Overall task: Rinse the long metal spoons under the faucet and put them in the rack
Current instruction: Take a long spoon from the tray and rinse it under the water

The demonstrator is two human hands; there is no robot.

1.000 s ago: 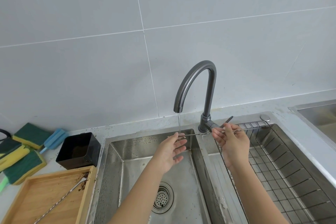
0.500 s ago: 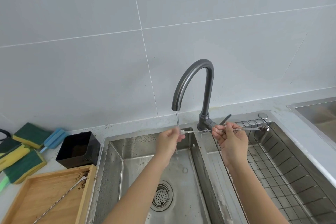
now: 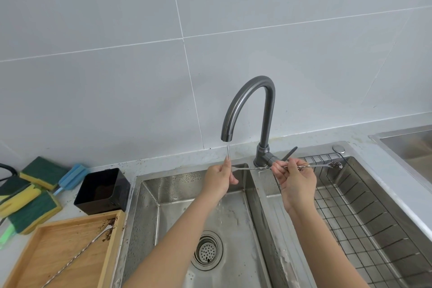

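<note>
Held by both hands, spoon (image 3: 257, 167) lies level, bowl rightward.

Both hands, left hand (image 3: 221, 176), right hand (image 3: 295, 179), hold spoon (image 3: 252, 167) level under faucet (image 3: 247, 110) stream

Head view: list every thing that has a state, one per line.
faucet: running, thin stream
held spoon: horizontal, bowl end dirty
left hand: at spoon's end under stream
right hand: gripping spoon's middle
tray spoon: unwashed, lying in wooden tray
rack: empty
</note>
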